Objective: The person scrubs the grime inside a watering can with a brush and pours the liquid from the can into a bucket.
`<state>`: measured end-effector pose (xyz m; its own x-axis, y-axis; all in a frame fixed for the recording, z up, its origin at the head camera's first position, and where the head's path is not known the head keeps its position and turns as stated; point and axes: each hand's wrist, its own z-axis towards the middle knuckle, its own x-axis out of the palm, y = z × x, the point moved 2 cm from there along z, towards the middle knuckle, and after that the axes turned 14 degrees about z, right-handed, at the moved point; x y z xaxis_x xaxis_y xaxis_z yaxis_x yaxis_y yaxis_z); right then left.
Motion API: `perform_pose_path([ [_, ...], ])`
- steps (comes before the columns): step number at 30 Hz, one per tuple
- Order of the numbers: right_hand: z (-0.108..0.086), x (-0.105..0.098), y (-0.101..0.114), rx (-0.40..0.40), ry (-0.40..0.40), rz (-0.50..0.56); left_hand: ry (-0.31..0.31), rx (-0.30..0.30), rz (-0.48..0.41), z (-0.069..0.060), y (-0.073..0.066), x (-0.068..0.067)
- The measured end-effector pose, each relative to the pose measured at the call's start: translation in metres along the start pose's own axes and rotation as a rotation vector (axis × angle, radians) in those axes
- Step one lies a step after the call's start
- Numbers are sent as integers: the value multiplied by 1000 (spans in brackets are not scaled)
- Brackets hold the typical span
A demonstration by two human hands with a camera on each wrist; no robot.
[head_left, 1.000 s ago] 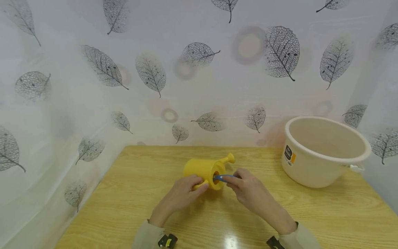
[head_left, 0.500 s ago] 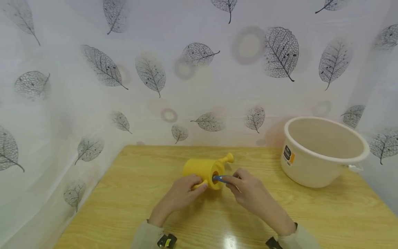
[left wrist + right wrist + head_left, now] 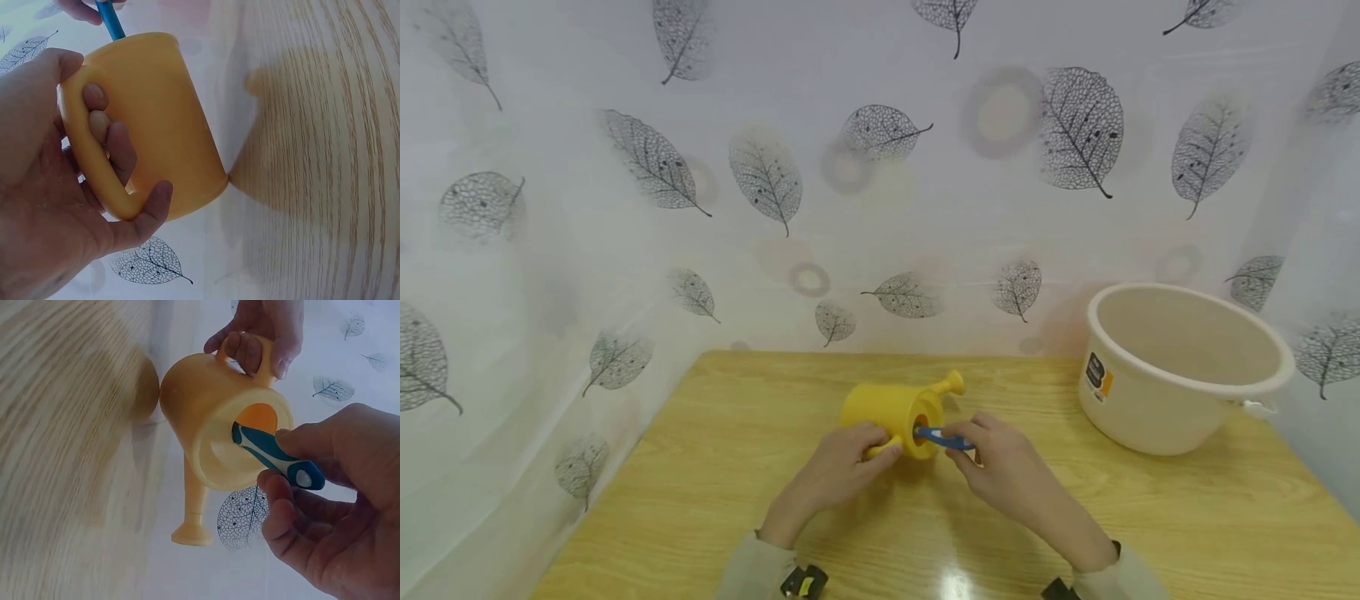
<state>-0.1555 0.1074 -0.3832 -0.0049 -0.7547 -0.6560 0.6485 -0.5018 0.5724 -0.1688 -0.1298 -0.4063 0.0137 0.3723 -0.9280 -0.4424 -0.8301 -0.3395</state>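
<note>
A yellow toy watering can (image 3: 880,404) lies tilted on its side above the table, its opening facing right. My left hand (image 3: 842,462) grips the can's handle, with the fingers curled through the loop (image 3: 94,156). In my right hand (image 3: 1003,467) I pinch a blue-and-white toothbrush (image 3: 272,450) between thumb and fingers. The brush's front end goes into the can's opening, so its head is hidden. The can's spout (image 3: 195,509) points away from me, toward the back right in the head view.
A large cream bucket (image 3: 1150,417) with a label stands at the right rear of the wooden table (image 3: 715,467). Behind and to the left hangs a white curtain (image 3: 880,217) with a leaf print.
My right hand has shifted slightly down, and more of the toothbrush handle shows outside the opening. The left hand and the can stay nearly in place.
</note>
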Motion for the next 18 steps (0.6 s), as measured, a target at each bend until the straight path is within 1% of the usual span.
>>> perform_pose_path([
  [4,2,-1,1,159,35,114,1,2,3,0,-1,0],
  [6,4,-1,1,260,40,171,-2,5,9,0,-1,0],
  [9,8,-2,1,422,22,248,-5,10,18,1,-2,-1],
  [11,9,-3,0,494,6,259,-3,9,17,1,-2,-1],
  [13,10,-6,1,527,-14,260,1,9,16,1,-2,-1],
  [16,10,-9,4,530,-29,249,3,4,11,2,-2,0],
  [18,10,-12,7,517,-32,254,0,3,12,2,-2,0],
])
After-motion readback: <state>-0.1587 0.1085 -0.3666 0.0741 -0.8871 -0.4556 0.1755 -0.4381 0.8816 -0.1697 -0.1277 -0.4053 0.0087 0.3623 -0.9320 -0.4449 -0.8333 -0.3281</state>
